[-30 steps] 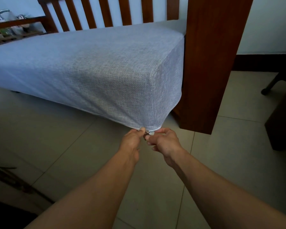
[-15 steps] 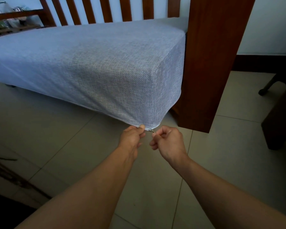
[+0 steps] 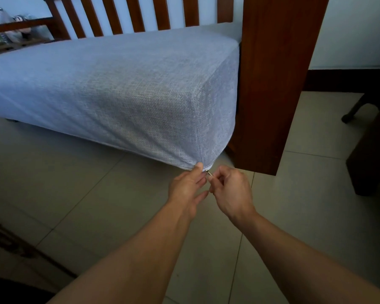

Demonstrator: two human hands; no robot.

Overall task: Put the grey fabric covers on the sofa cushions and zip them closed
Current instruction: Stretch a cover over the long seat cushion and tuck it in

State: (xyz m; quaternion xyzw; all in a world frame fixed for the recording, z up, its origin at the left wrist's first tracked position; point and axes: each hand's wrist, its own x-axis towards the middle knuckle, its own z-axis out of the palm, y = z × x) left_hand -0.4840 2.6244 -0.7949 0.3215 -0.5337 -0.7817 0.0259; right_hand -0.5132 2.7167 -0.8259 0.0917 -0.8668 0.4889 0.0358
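The right hand (image 3: 230,190) is curled, with thumb and forefinger pinching the small metal zip pull (image 3: 208,172) just below the near right corner of the cushion. Its other fingers are folded into the palm, and the wrist angles up from the lower right.

The left hand (image 3: 188,188) is loosely spread, fingers fairly straight. Its thumb tip presses on the bottom hem of the cover (image 3: 119,88) at that same corner, just left of the pull; the fingers reach beneath the hem, and whether they touch the fabric underneath cannot be told. The two hands are nearly touching at the fingertips.

The grey cover is on the cushion, stretched smooth over the top and front face, with a slight pucker where the corner is drawn down to a point at the pull. A pale piped hem runs along the lower front edge to the left.

The cushion lies on a dark wooden sofa (image 3: 272,84), its right end against the broad arm panel, with slats along the back. Pale tiles (image 3: 97,194) cover the floor below. At the far left, a shelf (image 3: 13,29) holds blurred items.
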